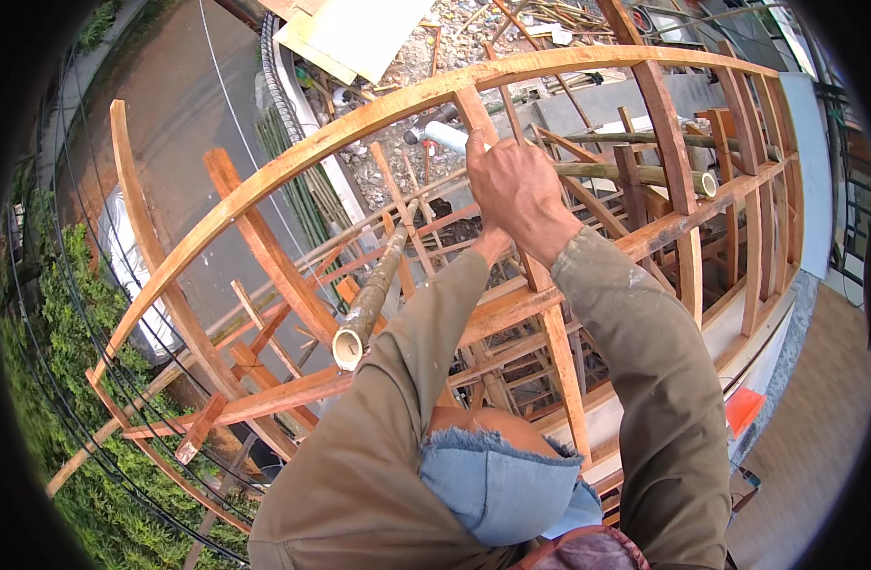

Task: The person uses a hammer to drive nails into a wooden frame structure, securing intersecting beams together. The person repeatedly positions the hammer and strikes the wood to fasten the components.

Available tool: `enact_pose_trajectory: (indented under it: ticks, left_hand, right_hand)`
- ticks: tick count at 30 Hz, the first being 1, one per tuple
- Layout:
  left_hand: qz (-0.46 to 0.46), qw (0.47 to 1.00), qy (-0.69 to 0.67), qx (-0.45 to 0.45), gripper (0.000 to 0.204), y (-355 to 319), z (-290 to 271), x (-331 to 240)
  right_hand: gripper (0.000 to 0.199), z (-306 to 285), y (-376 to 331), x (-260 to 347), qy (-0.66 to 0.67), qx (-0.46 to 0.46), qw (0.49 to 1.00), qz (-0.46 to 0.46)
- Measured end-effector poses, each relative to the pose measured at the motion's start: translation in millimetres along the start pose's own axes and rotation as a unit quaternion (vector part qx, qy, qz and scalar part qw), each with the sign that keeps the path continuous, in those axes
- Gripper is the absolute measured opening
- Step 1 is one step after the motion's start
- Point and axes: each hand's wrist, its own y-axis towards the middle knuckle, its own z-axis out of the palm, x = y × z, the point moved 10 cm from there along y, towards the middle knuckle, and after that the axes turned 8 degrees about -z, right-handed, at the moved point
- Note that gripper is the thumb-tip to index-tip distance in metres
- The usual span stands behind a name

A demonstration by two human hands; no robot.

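Pale blue and black, what seems a hammer [445,136] lies by a wooden stud [475,109], gripped in the right hand [519,190], its long axis slanting up-left, head outermost. The left hand [493,244], largely hidden below, perhaps braces for balance; its grip I cannot tell. Beyond arches a curved wooden rail [378,102].

Matt, visibly grained timber is seen in the long, curved, orange-brown wooden beam [378,111]. A smooth surface is shown by the white, cylindrical shaft [445,136], its material not discernible. The hollow, mottled brown-green bamboo pole [378,285] is roughly textured. Matt, creased cloth is seen in the olive-green long sleeve [663,351], coarse, frayed denim in the light-blue, ragged-hemmed garment [497,484]
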Motion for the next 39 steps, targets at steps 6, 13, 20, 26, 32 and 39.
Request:
enact_pose_trajectory:
  ticks: [6,13,20,26,32,39]
  left_hand:
    - [-0.019,1.000,0.002,0.014,0.060,-6.2,-4.6,0.2]
    - [-0.019,0.999,0.024,0.024,0.060,2.9,-2.3,2.6]
    - [-0.027,0.997,0.048,0.062,0.059,-3.0,-7.6,1.5]
    - [0.077,0.957,0.269,-0.073,0.068,-6.9,-24.6,-30.1]
    - [0.023,0.958,0.287,-0.016,0.065,-10.3,-20.0,-32.4]
    - [0.015,0.942,0.332,-0.039,0.057,-16.4,-16.3,-35.4]
  right_hand:
    - [0.044,1.6,-5.5,16.3,0.025,0.002,0.997,-0.067]
    - [0.039,8.2,-6.8,-11.2,0.092,-0.004,0.995,-0.023]
    - [0.039,31.3,-63.1,-59.2,0.332,-0.055,0.934,0.121]
    - [0.046,83.4,-185.2,-101.2,0.557,-0.183,0.754,0.296]
    - [0.049,138.6,-271.5,-67.9,0.706,-0.118,0.562,0.415]
    - [0.048,190.8,-316.6,-33.5,0.808,0.015,0.404,0.429]
